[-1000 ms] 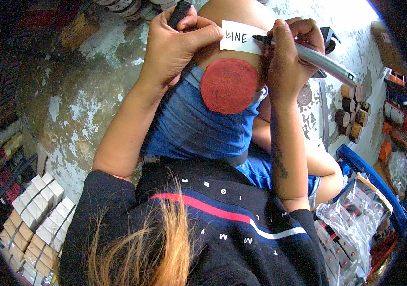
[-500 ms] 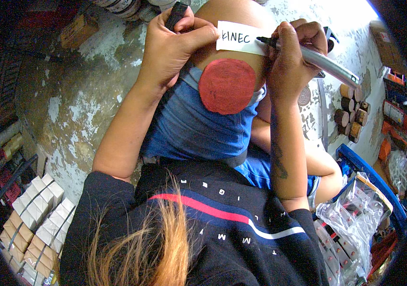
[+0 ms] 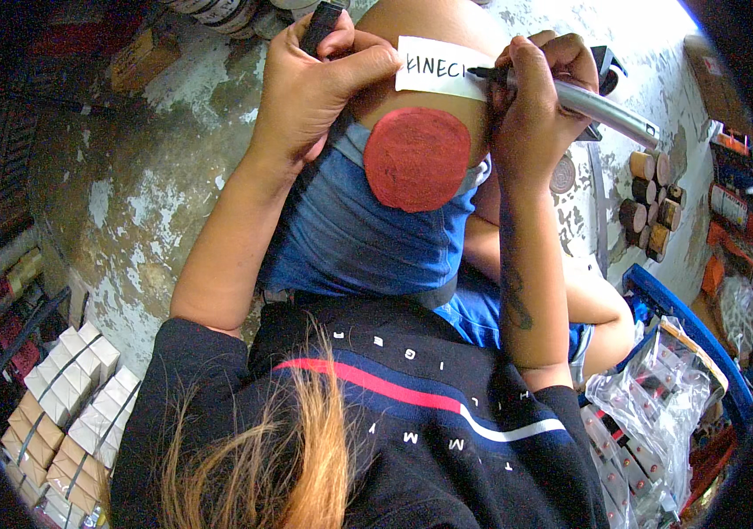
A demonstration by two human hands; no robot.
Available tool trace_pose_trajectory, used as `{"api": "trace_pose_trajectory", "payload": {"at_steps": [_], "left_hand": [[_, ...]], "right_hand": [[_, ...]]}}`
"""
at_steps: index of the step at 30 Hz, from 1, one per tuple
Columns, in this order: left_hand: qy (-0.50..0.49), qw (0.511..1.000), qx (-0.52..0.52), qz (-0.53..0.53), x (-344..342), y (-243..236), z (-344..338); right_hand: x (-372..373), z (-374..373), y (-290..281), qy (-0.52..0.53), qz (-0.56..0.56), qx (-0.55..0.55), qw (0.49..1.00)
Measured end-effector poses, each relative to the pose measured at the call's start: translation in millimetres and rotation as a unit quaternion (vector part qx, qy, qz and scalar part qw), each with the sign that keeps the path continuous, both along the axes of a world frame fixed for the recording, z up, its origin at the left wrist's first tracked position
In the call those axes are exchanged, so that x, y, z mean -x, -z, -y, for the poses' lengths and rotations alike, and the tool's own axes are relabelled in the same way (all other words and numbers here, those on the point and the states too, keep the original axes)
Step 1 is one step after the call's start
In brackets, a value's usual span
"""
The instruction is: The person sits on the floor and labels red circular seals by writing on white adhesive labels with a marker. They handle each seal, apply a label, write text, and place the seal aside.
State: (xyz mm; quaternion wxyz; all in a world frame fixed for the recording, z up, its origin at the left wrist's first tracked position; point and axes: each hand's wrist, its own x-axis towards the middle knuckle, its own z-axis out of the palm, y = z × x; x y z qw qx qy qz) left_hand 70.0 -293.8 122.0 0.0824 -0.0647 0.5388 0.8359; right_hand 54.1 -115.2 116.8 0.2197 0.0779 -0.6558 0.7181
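Marker in the right hand: the fingers clench around its silver barrel, black tip pointing left onto a white label that lies across the person's raised knee. The tip touches the right end of the label, just past the dark handwritten letters there. The barrel runs out to the right of the grip, up and away from the knee.

The left hand sits to the left of the label. Its thumb presses the label's left edge down on the knee, and its curled fingers grasp a small black cap that sticks out above the knuckles. The two hands are near each other, with the label between them.

Just below the label, between the two wrists, a round red disc rests on the thigh, overlapping the hem of blue shorts. It lies just beside the right wrist and touches neither grip.

Right of the marker grip, well apart, a cluster of small brown and orange jars stands on the worn grey floor. Lower right, a blue crate holds a clear plastic bag of small packets. Far below the left grip, at the lower left, rows of small white and tan boxes stand packed together.
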Motion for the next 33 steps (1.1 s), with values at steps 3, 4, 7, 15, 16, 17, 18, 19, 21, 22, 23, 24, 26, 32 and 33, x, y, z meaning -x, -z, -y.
{"api": "trace_pose_trajectory", "payload": {"at_steps": [3, 4, 7, 15, 16, 17, 18, 19, 21, 22, 23, 24, 26, 32, 33], "left_hand": [[-0.009, 1.0, 0.001, -0.019, 1.4, 6.4, -0.6], [-0.013, 1.0, 0.0, -0.027, 2.2, 8.6, -0.8], [-0.019, 0.999, 0.006, -0.037, 2.8, 11.5, -0.4], [0.005, 1.0, -0.018, -0.002, 2.2, 13.0, 3.7], [0.014, 0.999, -0.036, 0.016, 2.9, 15.0, 6.6], [0.016, 0.999, -0.035, 0.004, 4.5, 18.2, 7.5], [0.017, 0.999, -0.035, -0.008, 6.4, 21.9, 7.9], [0.019, 0.999, -0.035, -0.02, 7.3, 24.1, 10.9], [0.032, 0.998, -0.039, 0.024, 7.0, 25.7, 17.5], [0.039, 0.997, -0.04, 0.046, 6.8, 24.6, 20.5], [0.029, 0.999, -0.021, 0.039, 5.7, 24.7, 18.0], [0.011, 0.999, -0.027, 0.034, 5.8, 23.2, 16.6], [-0.023, 0.999, -0.044, 0.016, 1.4, 18.9, 8.6], [-0.053, 0.997, 0.023, -0.046, -4.7, 4.9, -4.2], [-0.069, 0.993, 0.057, -0.083, -5.7, 4.3, -6.9]], "right_hand": [[-2.6, 3.0, -1.7, 0.024, 0.065, 0.009, 0.998], [-2.0, 3.9, -1.2, 0.031, 0.039, -0.022, 0.999], [1.7, 5.4, 1.6, 0.055, -0.016, -0.093, 0.994], [-1.4, -0.2, -5.9, -0.005, 0.067, 0.121, 0.99], [-1.7, 0.1, -6.4, -0.016, 0.077, 0.163, 0.983], [-2.2, -0.4, -7.0, -0.04, 0.079, 0.163, 0.983], [-1.9, -0.3, -6.6, -0.033, 0.071, 0.146, 0.986], [-1.2, -0.1, -6.0, -0.025, 0.062, 0.129, 0.989], [0.8, -0.4, -5.1, -0.024, 0.054, 0.065, 0.996], [1.9, -0.3, -5.0, -0.012, -0.024, -0.058, 0.998], [3.0, -0.1, -5.6, 0.001, -0.103, -0.181, 0.978], [5.1, 0.1, -6.7, 0.015, -0.18, -0.3, 0.937], [2.1, 3.0, -9.7, 0.01, -0.055, -0.199, 0.978], [1.2, 10.3, -16.1, -0.007, 0.082, 0.033, 0.996], [0.5, 8.8, -17.4, -0.006, 0.088, 0.009, 0.996]]}}
